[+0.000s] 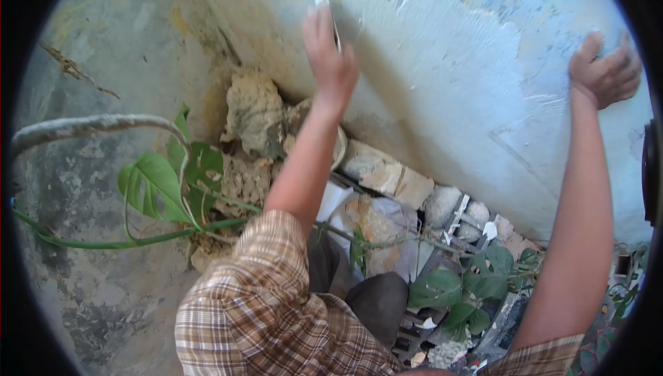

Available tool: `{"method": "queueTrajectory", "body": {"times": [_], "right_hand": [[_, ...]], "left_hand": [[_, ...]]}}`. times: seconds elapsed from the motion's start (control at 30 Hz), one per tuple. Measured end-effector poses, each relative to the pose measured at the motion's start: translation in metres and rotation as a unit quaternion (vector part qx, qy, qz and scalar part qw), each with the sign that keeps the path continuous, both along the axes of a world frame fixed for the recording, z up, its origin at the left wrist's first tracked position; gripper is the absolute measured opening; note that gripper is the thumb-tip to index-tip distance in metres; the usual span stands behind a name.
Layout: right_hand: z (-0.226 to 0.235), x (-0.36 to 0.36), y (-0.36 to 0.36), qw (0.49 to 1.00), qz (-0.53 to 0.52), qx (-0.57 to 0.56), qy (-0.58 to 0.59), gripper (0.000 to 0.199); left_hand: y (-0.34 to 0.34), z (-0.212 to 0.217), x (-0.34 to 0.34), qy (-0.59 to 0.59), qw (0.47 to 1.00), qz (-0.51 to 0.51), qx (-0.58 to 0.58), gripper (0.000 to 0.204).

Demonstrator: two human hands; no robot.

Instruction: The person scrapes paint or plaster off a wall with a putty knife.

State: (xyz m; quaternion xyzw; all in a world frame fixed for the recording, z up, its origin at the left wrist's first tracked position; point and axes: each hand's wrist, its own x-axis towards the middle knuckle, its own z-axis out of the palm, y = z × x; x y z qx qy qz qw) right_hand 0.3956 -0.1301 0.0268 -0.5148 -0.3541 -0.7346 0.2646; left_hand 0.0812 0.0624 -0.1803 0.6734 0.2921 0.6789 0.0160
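Thin flat metal scraper blade (pixel 330 13) sits edge-on against the pale blue, patchy plaster wall (pixel 449 79), up high. Left hand (pixel 330 55) is closed around it. Right hand (pixel 608 72) grips nothing, fingers loosely curled, resting on the wall.

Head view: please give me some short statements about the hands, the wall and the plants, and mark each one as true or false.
1. The left hand holds a thin flat blade against the wall. True.
2. The right hand holds a hammer. False: it is empty and rests on the wall.
3. Broken stones lie at the foot of the wall. True.
4. The plant at the left has red flowers. False: only broad green leaves show.
5. Both sleeves are plain white. False: they are brown plaid.
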Motion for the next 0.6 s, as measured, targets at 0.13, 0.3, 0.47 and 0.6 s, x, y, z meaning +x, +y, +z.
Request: {"method": "queueTrajectory", "body": {"times": [0.13,0.3,0.47,0.6], "right_hand": [[-0.004,-0.025,-0.004,0.998,0.027,0.035,-0.036,0.050],[-0.009,-0.045,-0.001,1.000,0.007,0.012,0.024,0.051],[-0.002,-0.043,-0.005,1.000,0.005,0.014,0.018,0.051],[0.002,-0.041,-0.009,1.000,-0.003,0.008,0.011,0.051]], "left_hand": [[-0.034,-0.057,0.017,0.080,0.995,0.015,-0.063,0.051],[0.011,-0.035,0.015,-0.001,0.996,0.064,0.057,0.043],[0.064,0.096,-0.006,-0.035,0.974,0.116,0.193,0.034],[0.145,0.221,-0.049,0.015,0.975,0.139,0.174,0.042]]}}
